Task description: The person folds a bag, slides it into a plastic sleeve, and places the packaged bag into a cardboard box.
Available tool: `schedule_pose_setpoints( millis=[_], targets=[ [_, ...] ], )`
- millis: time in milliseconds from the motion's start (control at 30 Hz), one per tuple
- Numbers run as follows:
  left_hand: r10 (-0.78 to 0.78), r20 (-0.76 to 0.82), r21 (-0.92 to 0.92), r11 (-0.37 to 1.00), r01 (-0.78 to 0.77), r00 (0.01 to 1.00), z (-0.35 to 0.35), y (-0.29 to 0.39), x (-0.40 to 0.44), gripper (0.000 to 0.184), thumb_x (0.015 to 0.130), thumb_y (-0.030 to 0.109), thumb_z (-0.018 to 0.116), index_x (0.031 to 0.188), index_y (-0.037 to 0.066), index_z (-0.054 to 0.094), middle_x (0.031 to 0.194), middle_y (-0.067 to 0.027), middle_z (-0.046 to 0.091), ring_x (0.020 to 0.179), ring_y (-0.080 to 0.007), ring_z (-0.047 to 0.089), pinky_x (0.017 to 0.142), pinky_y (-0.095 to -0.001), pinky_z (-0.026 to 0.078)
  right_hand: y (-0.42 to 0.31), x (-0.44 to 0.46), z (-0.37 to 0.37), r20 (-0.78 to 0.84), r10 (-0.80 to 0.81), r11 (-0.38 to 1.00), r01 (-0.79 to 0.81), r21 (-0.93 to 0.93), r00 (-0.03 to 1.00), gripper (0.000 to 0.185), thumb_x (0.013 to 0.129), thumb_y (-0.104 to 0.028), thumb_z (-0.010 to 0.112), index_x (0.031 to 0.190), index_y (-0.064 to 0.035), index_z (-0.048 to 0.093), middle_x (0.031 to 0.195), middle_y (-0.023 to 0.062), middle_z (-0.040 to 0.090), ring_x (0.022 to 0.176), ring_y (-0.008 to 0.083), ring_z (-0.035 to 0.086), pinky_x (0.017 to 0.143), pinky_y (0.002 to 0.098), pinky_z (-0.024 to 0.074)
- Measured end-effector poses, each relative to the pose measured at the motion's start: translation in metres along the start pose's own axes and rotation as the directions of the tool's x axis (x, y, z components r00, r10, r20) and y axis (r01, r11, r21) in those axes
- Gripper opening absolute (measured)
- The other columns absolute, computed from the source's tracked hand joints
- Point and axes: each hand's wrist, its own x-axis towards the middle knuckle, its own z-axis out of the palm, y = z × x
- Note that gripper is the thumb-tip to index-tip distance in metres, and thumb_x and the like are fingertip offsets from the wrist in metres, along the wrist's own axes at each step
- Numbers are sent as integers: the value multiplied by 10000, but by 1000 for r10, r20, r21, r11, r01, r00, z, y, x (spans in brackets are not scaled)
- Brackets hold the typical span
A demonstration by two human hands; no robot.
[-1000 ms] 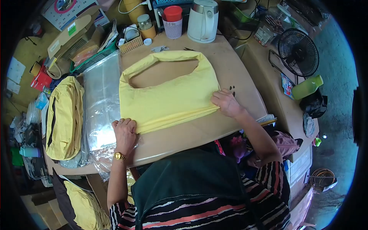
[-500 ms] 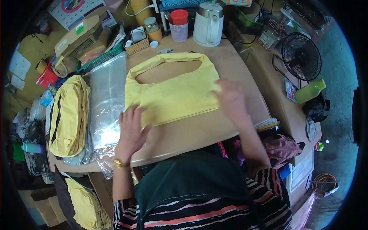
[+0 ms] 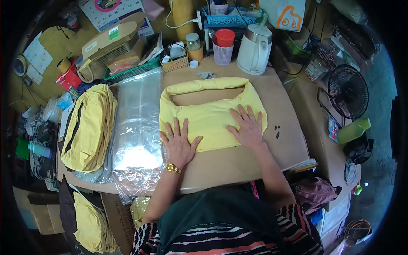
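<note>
hands [image 3: 178, 148] flat on yellow bag [image 3: 208, 121], clear plastic [image 3: 138, 108] alongside

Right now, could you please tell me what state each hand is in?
Left hand: open, palm down on the yellow bag, gripping nothing.
Right hand: open, palm down on the same bag, gripping nothing.

The brown table [image 3: 221, 170] bears a flat yellow bag [image 3: 212, 125], with clear plastic sleeves [image 3: 138, 100] just left of it. Along the back stand a white kettle [image 3: 251, 53], a lilac holder [image 3: 223, 56] and a woven basket [image 3: 175, 64].
</note>
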Motion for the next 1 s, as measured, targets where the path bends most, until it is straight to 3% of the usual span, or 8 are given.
schedule_pose_setpoints(
  millis=[233,300,433,633,733,800,933,1000],
  targets=[
    [-11,272,9,1000,8,962,-36,0,-66,791,910,579,479,1482,61,306,1529,-261,249,1395,-502,222,1097,-665,157,-15,-71,-24,44,-85,996,85,-6,995,711,873,-593,541,1437,-176,432,1506,137,361,1413,379,264,1106,663,129],
    [18,307,-78,997,7,952,-33,-3,-87,822,902,580,491,1490,43,287,1546,-244,226,1429,-461,177,1137,-610,119,-26,-85,-39,258,-23,999,32,-32,966,717,876,-591,537,1447,-174,416,1523,145,329,1427,378,237,1109,663,109],
    [229,97,-90,971,-221,968,-16,27,-52,842,905,606,463,1495,35,274,1562,-214,211,1451,-396,169,1136,-611,124,-40,-66,-33,174,-159,986,166,-31,972,752,878,-590,532,1479,-175,356,1565,158,232,1444,394,183,1104,677,83],
    [130,144,-127,986,-112,981,-9,21,-37,905,882,632,491,1487,-2,265,1575,-184,204,1447,-427,156,1064,-723,98,-24,-57,-14,180,-11,1000,13,-8,984,812,882,-625,492,1500,-131,310,1583,140,199,1464,349,144,1123,662,37],
    [140,143,-120,985,-124,980,-12,20,-36,908,876,631,502,1485,-1,271,1575,-185,202,1446,-425,164,1062,-724,110,-21,-52,-17,90,26,1000,-25,-17,996,710,867,-546,576,1404,-98,456,1513,155,347,1431,320,255,1127,618,127],
    [142,187,-76,989,-130,972,-16,23,-37,895,879,615,507,1487,3,270,1578,-182,196,1452,-393,178,1079,-703,119,-9,-38,-36,167,-58,989,35,141,984,485,833,-415,668,1169,-68,619,1271,128,572,1283,302,448,1066,562,264],
    [454,145,-198,884,-424,879,-28,56,-21,796,927,531,479,1491,13,263,1581,-160,196,1458,-331,198,1138,-617,119,-15,19,-45,-76,-186,961,197,195,980,212,793,-203,708,954,-72,667,978,93,628,1016,288,565,860,452,424],
    [459,159,-228,879,-420,874,-10,62,-24,780,934,520,468,1492,15,263,1580,-158,199,1459,-328,197,1142,-611,112,-19,35,-32,37,-225,963,216,160,974,162,787,-160,705,915,-69,665,941,88,632,997,282,573,854,433,433]
  ],
)
